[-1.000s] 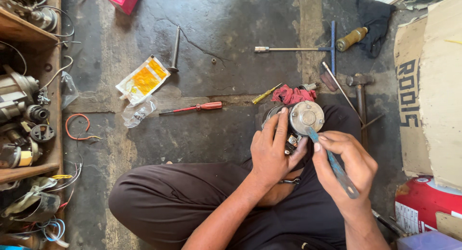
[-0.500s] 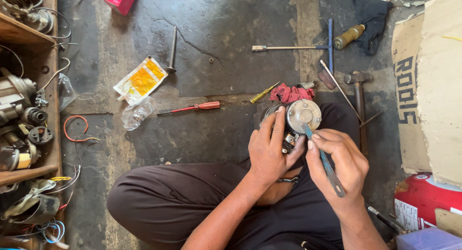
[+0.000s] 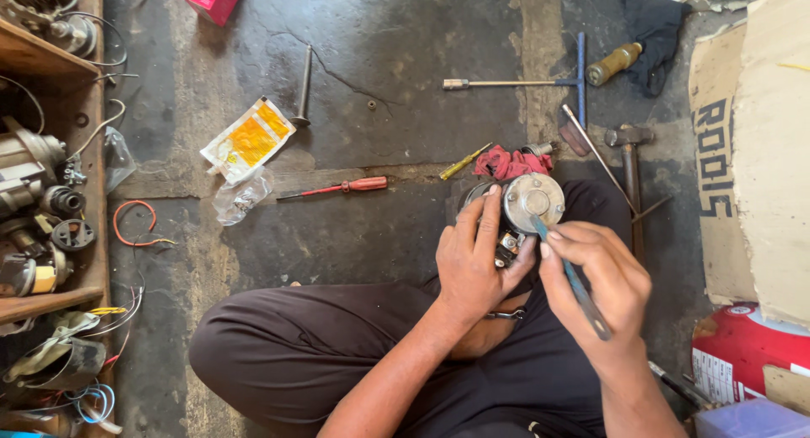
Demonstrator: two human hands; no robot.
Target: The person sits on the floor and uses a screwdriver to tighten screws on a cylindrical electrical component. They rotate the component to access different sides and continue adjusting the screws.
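2 hands (image 3: 472, 265), 2 screwdrivers (image 3: 337, 187), 1 hammer (image 3: 629, 164), 1 red rag (image 3: 509, 163), 1 round metal part (image 3: 534, 202)

Motor part (image 3: 533, 203) above lap, left hand (image 3: 472, 261) on its left, right hand (image 3: 601, 290) on its right holding tool (image 3: 572, 278). Rag (image 3: 509, 163) just beyond part. Screwdriver (image 3: 336, 188) on floor (image 3: 380, 83) to left; packet (image 3: 248, 140) further left. Hammer (image 3: 629, 164) right of rag. Shelf (image 3: 42, 159) at far left.
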